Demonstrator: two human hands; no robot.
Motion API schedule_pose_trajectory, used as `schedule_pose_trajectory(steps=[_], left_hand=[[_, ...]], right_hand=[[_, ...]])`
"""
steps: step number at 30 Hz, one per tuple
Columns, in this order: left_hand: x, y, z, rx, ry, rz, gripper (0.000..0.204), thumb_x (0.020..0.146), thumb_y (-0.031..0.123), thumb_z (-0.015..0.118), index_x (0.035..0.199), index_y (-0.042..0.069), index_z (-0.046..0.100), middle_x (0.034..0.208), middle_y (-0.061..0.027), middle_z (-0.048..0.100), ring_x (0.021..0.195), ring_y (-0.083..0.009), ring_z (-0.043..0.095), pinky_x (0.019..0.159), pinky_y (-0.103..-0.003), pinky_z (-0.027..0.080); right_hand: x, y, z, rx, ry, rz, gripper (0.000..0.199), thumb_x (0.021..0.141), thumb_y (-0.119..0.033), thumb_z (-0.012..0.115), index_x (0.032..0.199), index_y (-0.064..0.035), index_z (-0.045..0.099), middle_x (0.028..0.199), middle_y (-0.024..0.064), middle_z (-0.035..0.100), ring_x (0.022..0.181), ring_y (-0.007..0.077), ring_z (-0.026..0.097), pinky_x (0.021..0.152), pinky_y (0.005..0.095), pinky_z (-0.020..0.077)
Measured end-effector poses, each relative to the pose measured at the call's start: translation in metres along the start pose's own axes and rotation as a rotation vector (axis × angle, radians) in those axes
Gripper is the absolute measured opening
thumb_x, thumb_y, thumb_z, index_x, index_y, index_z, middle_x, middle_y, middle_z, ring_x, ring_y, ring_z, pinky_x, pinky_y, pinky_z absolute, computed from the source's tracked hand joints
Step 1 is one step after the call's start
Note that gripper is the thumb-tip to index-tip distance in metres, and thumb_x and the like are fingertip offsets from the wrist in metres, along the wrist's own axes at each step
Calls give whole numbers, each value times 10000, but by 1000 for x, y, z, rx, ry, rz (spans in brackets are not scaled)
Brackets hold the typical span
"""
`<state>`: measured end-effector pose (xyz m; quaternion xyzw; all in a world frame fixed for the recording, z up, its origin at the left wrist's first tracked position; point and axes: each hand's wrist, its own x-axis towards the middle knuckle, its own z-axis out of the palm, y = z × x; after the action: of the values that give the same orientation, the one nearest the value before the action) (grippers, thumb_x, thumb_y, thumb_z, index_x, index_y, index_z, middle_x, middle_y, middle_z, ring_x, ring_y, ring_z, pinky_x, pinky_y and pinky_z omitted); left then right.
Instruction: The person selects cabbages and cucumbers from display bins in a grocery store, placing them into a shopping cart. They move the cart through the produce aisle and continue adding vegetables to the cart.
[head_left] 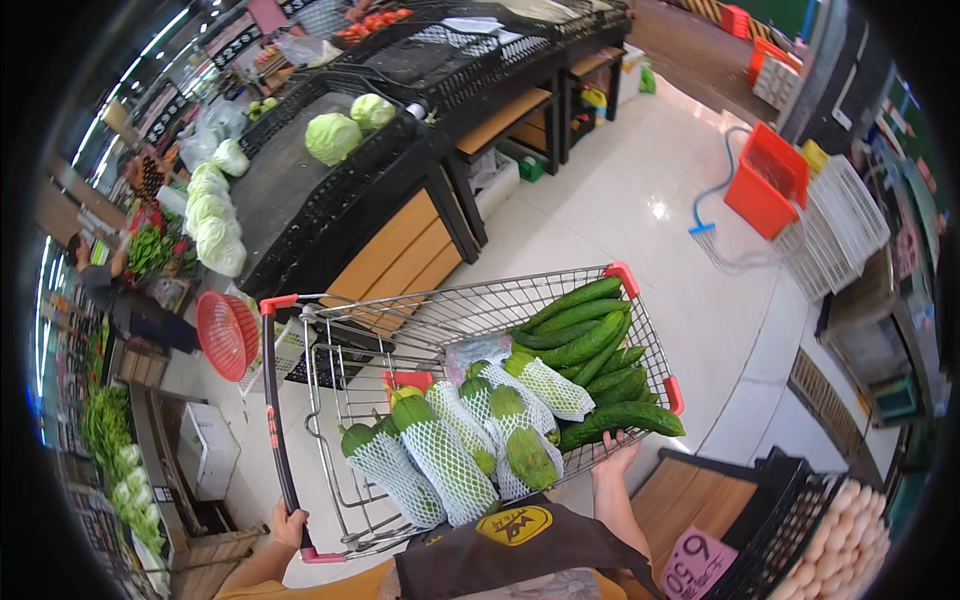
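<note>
A metal-wire shopping cart (420, 305) with red corner pieces stands crosswise before me. Its dark push handle (283, 450) is at the left, and my left hand (288, 524) is wrapped round the near end of it. My right hand (614, 456) grips the near side rim of the basket, close under a long cucumber (620, 422). Several dark green cucumbers (575, 335) lie piled at the basket's right end. Left of them rest several green gourds in white foam net sleeves (440, 455). A clear plastic bag (475, 352) shows behind the gourds. My thumbs and fingertips are partly hidden.
A black produce stand (300, 190) with cabbages (333, 138) rises beyond the cart. A red plastic basket (226, 335) is at the left. Eggs (835, 540) fill a crate at the near right. An orange bin (767, 180) and white crates (835, 225) stand at the far right.
</note>
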<state>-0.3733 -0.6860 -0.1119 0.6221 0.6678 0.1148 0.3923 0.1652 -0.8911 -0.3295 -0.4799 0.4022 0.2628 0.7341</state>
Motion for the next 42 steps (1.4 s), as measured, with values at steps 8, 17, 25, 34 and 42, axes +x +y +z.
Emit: schedule_pose_trajectory(steps=[8, 17, 25, 34, 42], left_hand=[[16, 89, 16, -189, 113, -67, 103, 638, 73, 510, 728, 29, 489, 573, -18, 481, 499, -112, 462, 472, -255, 399], [67, 139, 50, -94, 253, -70, 156, 646, 111, 513, 759, 3, 522, 590, -5, 482, 544, -102, 431, 483, -261, 353], [79, 159, 59, 286, 439, -354, 321, 662, 234, 576, 899, 26, 513, 718, -132, 558, 669, -269, 547, 585, -339, 419], [193, 448, 294, 35, 828, 254, 428, 641, 26, 662, 1039, 20, 506, 1067, -154, 507, 1036, -317, 470, 924, -389, 361], [287, 427, 388, 202, 630, -735, 789, 677, 372, 665, 1288, 57, 278, 1275, -201, 361, 1150, -386, 396, 926, -468, 375]], right_hand=[[18, -49, 182, -291, -112, 29, 482, 844, -556, 283, 1204, -250, 382, 1183, -46, 469, 985, 153, 480, 765, 393, 271], [82, -43, 329, -459, -528, 227, 510, 906, -506, 314, 1142, -68, 424, 1149, 117, 482, 933, 211, 502, 743, 372, 429], [101, -115, 394, -917, -981, 366, 495, 909, -396, 438, 1320, -137, 345, 1188, 78, 510, 1054, 254, 516, 821, 379, 444], [65, -483, 493, -2697, -1912, -353, 932, 611, -241, 737, 1361, -34, 225, 1257, 227, 431, 1111, 362, 472, 902, 385, 410], [-136, -571, 652, -1392, -2748, -1231, 351, 723, -92, 655, 1060, -37, 572, 987, 169, 596, 817, 300, 597, 726, 369, 459]])
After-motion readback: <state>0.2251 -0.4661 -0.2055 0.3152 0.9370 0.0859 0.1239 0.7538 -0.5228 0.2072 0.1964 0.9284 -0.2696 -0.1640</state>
